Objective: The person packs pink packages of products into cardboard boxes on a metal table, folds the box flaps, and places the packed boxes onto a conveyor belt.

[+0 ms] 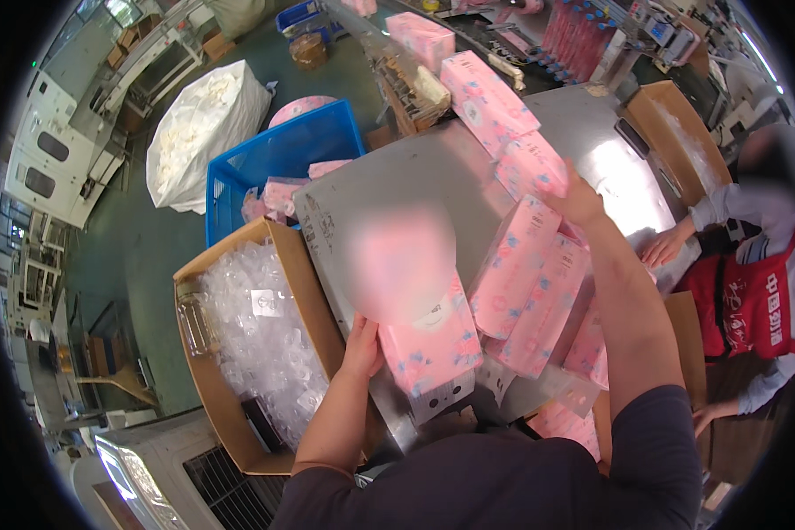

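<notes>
My left hand [362, 346] is at the left side of a pink floral tissue pack [433, 346], its fingers closed against the edge. A round blurred patch hides the upper part of that pack. Out to the right, my right hand [579, 196] grips the near end of another pink pack [530, 166], which touches a further pack [488, 102] in a line behind it. Between my arms lie two more tissue packs [514, 265] [543, 305], side by side and slanting. Under the near end of the left pack is a metal plate with holes [442, 397].
A carton of clear plastic bags [256, 327] stands at left, with a blue crate [283, 141] and a white sack [208, 132] behind. The metal table [336, 212] spans the middle. At right, a co-worker in a red vest [738, 305] rests a hand by the table; an open carton [680, 141] is beyond.
</notes>
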`<action>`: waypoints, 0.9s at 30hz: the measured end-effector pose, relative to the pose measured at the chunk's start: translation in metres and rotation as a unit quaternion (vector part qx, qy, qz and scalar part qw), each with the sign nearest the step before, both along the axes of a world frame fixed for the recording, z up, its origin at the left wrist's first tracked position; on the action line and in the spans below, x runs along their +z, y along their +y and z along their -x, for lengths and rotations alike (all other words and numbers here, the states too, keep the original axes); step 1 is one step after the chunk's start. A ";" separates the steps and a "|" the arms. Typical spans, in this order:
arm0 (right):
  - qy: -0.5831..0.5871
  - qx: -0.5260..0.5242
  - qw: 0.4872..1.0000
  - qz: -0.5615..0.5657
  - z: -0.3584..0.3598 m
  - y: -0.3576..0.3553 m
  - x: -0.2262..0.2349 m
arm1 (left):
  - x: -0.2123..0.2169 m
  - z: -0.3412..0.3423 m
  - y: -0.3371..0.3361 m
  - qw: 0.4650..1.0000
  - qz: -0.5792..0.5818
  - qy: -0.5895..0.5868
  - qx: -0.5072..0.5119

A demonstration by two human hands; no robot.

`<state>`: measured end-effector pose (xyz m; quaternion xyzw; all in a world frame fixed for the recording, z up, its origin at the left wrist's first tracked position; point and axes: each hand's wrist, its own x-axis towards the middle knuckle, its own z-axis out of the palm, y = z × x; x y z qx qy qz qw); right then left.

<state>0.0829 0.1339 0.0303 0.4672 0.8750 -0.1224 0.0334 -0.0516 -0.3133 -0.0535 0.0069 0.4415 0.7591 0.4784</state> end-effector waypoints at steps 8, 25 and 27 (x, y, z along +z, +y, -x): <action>0.047 0.046 0.996 0.065 -0.073 0.072 -0.017 | 0.004 -0.008 0.016 0.988 0.115 0.098 -0.040; -0.062 -0.058 0.995 0.044 -0.147 -0.054 -0.005 | 0.080 0.017 0.028 0.982 -0.023 0.166 -0.083; -0.080 -0.068 0.992 0.062 -0.153 -0.087 0.013 | 0.097 0.011 0.031 0.979 -0.049 0.172 -0.097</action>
